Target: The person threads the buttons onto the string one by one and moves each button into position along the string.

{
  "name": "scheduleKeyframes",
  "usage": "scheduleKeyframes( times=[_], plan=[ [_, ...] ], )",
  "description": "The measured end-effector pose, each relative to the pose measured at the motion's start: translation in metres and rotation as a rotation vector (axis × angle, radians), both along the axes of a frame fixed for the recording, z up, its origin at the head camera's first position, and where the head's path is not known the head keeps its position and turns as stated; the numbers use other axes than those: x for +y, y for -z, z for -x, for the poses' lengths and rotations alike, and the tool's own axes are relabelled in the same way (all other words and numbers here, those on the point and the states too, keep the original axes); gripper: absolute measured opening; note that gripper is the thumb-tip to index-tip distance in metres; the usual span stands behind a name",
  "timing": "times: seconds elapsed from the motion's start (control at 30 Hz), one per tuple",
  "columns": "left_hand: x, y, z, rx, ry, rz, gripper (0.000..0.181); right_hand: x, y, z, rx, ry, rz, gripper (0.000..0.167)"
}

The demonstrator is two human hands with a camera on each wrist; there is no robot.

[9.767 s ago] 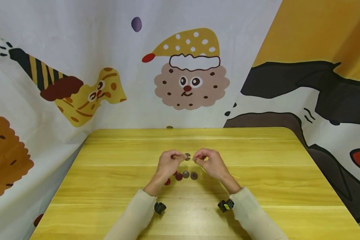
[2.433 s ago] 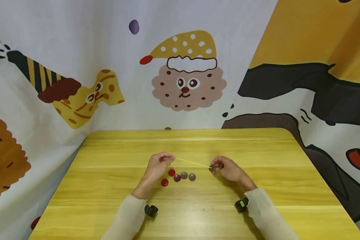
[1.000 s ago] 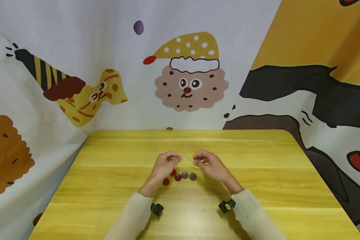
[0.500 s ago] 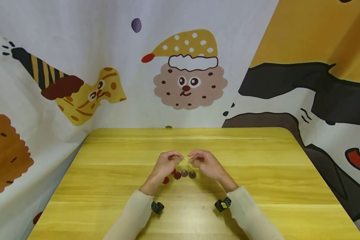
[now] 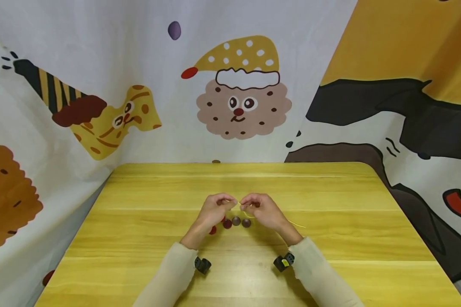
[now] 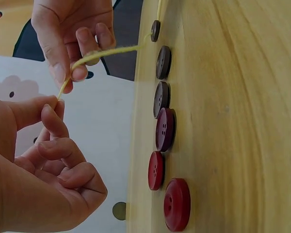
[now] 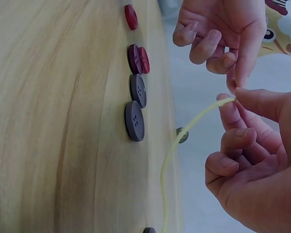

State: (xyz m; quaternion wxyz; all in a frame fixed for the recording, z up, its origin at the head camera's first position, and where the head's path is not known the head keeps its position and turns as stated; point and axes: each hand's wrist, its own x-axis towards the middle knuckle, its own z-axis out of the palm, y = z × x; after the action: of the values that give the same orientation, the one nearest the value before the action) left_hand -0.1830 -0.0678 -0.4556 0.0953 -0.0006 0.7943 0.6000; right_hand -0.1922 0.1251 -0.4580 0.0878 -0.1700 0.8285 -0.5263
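Note:
A yellow string (image 6: 111,51) runs between my two hands, its tip at the left fingertips. My left hand (image 5: 214,209) pinches that tip between thumb and forefinger; my right hand (image 5: 265,211) pinches the string close beside it. From the right fingers the string loops down towards the tabletop. At its lower stretch, a dark brown button (image 6: 155,30) appears threaded on it; in the head view it is hidden. Below the hands lie two grey-brown buttons (image 5: 236,221), a maroon button (image 5: 227,224) and two red buttons (image 6: 177,205), one partly covered by my left hand in the head view.
The wooden table (image 5: 349,192) spreads around the hands. A patterned curtain (image 5: 146,42) hangs behind its far edge. Beyond my right wrist, a length of the string (image 5: 296,224) shows over the table. Small black cameras (image 5: 202,265) are strapped at both wrists.
The grey-brown button at the right hand's fingers 2.4 seconds ago no longer shows in the head view. The hands, then apart with the string taut, have come together, and the string hangs slack.

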Motion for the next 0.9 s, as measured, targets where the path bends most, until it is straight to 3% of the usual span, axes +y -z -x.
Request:
scheduleKeyframes(
  times=[0.5, 0.9],
  plan=[
    [-0.007, -0.001, 0.0, 0.004, 0.035, 0.014, 0.017, -0.001, 0.001, -0.001, -0.057, 0.022, -0.014, 0.016],
    [-0.012, 0.002, 0.002, 0.011, 0.061, 0.043, 0.015, -0.004, 0.007, 0.001, -0.109, -0.011, 0.042, 0.015]
  ],
)
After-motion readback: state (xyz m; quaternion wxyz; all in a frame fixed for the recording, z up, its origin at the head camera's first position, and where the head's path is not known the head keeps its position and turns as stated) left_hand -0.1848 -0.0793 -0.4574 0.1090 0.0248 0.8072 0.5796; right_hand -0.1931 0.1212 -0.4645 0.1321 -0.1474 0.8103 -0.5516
